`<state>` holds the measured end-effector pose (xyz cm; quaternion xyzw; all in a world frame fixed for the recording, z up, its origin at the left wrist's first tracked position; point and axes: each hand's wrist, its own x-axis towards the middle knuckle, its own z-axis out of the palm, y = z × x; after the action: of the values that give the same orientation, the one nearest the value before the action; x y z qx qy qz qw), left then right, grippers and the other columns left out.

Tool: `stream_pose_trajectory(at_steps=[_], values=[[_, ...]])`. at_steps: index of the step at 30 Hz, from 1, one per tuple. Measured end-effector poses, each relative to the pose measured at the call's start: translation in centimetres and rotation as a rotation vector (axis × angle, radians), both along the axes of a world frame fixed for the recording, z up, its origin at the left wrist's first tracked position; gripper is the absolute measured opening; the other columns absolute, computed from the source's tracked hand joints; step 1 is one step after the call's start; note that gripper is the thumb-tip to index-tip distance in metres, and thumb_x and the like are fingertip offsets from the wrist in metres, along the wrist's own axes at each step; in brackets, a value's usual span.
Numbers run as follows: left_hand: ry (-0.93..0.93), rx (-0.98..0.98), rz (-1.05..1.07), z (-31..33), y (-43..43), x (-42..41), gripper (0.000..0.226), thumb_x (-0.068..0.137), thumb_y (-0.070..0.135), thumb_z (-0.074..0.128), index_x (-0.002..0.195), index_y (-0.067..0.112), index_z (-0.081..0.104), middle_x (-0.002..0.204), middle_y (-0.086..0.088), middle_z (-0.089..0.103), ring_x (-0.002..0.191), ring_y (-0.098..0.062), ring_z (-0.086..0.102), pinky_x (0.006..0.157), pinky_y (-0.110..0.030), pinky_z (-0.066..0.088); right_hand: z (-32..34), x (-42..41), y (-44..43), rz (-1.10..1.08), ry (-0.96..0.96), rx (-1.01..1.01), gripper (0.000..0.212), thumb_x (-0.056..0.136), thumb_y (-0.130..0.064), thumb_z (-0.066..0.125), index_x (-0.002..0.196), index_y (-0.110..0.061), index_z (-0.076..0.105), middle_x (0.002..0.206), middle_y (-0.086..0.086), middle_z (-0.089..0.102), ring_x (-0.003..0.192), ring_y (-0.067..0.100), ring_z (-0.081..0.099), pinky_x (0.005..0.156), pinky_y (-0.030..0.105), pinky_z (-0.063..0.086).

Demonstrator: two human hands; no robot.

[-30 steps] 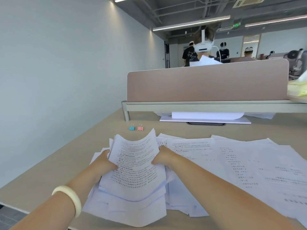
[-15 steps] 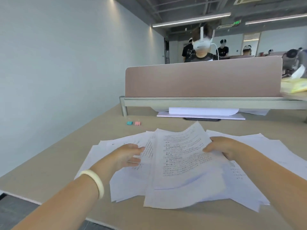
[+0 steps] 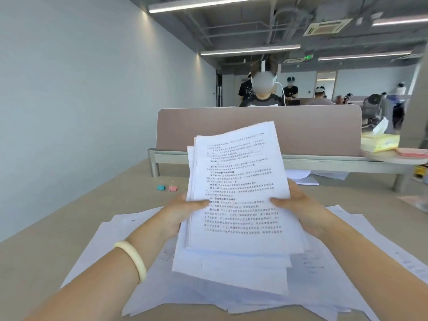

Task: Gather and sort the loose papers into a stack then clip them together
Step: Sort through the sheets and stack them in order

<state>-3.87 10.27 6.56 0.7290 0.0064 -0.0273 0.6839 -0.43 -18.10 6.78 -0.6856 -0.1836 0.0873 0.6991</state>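
A bundle of printed white papers (image 3: 238,181) stands tilted up off the table, its sheets unevenly aligned. My left hand (image 3: 183,212) grips its left edge and my right hand (image 3: 298,209) grips its right edge, thumbs on the front page. More loose papers (image 3: 324,281) lie spread flat on the table under and around my forearms. Two small binder clips, one teal (image 3: 160,187) and one pink (image 3: 172,188), sit on the table beyond my left hand, left of the bundle.
A beige desk divider (image 3: 301,128) on a metal frame crosses the far table edge, with another paper stack (image 3: 303,178) beneath it. A yellow tissue box (image 3: 381,142) stands at the right. A person sits behind the divider; others are farther back. A wall runs along the left.
Both hands have gathered sheets from the table and lifted them upright as one bundle. The view has tilted upward.
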Motion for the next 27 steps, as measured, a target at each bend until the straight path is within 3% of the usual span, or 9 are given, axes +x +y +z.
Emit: stream_pose_trajectory(at_steps=[3, 5, 7, 10, 13, 18, 22, 25, 27], values=[[-0.274, 0.044, 0.205, 2.8, -1.5, -0.3, 0.041, 0.086, 0.020, 0.067, 0.126, 0.016, 0.057, 0.122, 0.001, 0.065, 0.115, -0.019, 0.060, 0.107, -0.039, 0.042, 3.1, -0.4, 1.0, -0.178, -0.168, -0.022, 0.054, 0.090, -0.005, 0.060, 0.135, -0.027, 0.041, 0.130, -0.007, 0.059, 0.119, 0.014, 0.058, 0.105, 0.041, 0.044], [-0.360, 0.039, 0.213, 4.1, -2.4, -0.8, 0.033, 0.093, 0.025, 0.057, 0.125, 0.021, 0.055, 0.120, 0.007, 0.063, 0.111, -0.013, 0.060, 0.101, -0.033, 0.043, 4.7, -0.7, 1.4, -0.201, -0.260, -0.026, 0.053, 0.089, -0.011, 0.062, 0.134, -0.029, 0.039, 0.131, -0.009, 0.058, 0.121, 0.013, 0.056, 0.105, 0.039, 0.043], [-0.356, 0.041, 0.195, 4.3, -2.6, -0.7, 0.029, 0.090, 0.037, 0.059, 0.119, 0.033, 0.059, 0.117, 0.012, 0.062, 0.112, -0.011, 0.059, 0.100, -0.031, 0.043, 5.6, -0.9, 1.9, -0.158, -0.314, -0.072, 0.049, 0.089, -0.018, 0.064, 0.128, -0.037, 0.039, 0.130, -0.012, 0.057, 0.120, 0.010, 0.056, 0.102, 0.035, 0.044], [-0.281, 0.016, 0.232, 3.8, -2.8, -0.3, 0.021, 0.065, 0.057, 0.074, 0.084, 0.049, 0.070, 0.113, 0.014, 0.066, 0.114, -0.015, 0.061, 0.104, -0.040, 0.045, 5.4, -0.9, 2.9, -0.137, -0.302, -0.099, 0.047, 0.087, -0.030, 0.066, 0.129, -0.035, 0.044, 0.127, -0.014, 0.061, 0.116, 0.006, 0.059, 0.099, 0.033, 0.047], [-0.309, -0.035, 0.237, 3.7, -2.7, 0.0, 0.033, 0.073, 0.037, 0.078, 0.105, 0.034, 0.068, 0.107, 0.007, 0.072, 0.100, -0.018, 0.069, 0.095, -0.044, 0.052, 4.4, -0.6, 3.6, -0.156, -0.240, -0.061, 0.061, 0.076, -0.047, 0.070, 0.131, -0.032, 0.048, 0.123, -0.011, 0.065, 0.112, 0.013, 0.064, 0.097, 0.044, 0.050], [-0.328, -0.048, 0.269, 3.2, -3.7, 0.2, 0.022, 0.087, 0.024, 0.066, 0.109, 0.028, 0.061, 0.109, 0.007, 0.066, 0.097, -0.012, 0.064, 0.090, -0.032, 0.048, 3.4, -0.1, 4.8, -0.303, -0.208, 0.063, 0.022, 0.094, -0.019, 0.056, 0.114, -0.026, 0.061, 0.107, -0.009, 0.070, 0.092, 0.005, 0.067, 0.076, 0.025, 0.052], [-0.408, -0.043, 0.269, 4.8, -4.0, 0.1, 0.023, 0.089, 0.026, 0.063, 0.112, 0.026, 0.064, 0.106, 0.009, 0.068, 0.100, -0.011, 0.064, 0.090, -0.029, 0.050, 4.9, 0.4, 4.5, -0.393, -0.248, 0.129, 0.033, 0.090, -0.022, 0.062, 0.123, -0.022, 0.057, 0.110, -0.009, 0.068, 0.097, 0.009, 0.067, 0.077, 0.026, 0.053], [-0.366, -0.009, 0.241, 4.8, -3.4, 0.3, 0.015, 0.082, 0.033, 0.071, 0.094, 0.040, 0.065, 0.098, 0.018, 0.069, 0.098, -0.007, 0.065, 0.094, -0.033, 0.049, 4.6, 0.3, 3.5, -0.415, -0.225, 0.123, 0.051, 0.080, -0.031, 0.073, 0.124, -0.018, 0.053, 0.118, -0.006, 0.067, 0.101, 0.012, 0.067, 0.087, 0.038, 0.054], [-0.356, -0.016, 0.265, 3.8, -3.1, 0.2, 0.022, 0.078, 0.035, 0.074, 0.098, 0.039, 0.066, 0.104, 0.015, 0.070, 0.101, -0.009, 0.065, 0.096, -0.036, 0.049, 3.3, 0.2, 3.1, -0.467, -0.200, 0.107, 0.045, 0.080, -0.031, 0.074, 0.115, -0.017, 0.049, 0.115, -0.005, 0.062, 0.091, 0.005, 0.063, 0.079, 0.030, 0.053]])
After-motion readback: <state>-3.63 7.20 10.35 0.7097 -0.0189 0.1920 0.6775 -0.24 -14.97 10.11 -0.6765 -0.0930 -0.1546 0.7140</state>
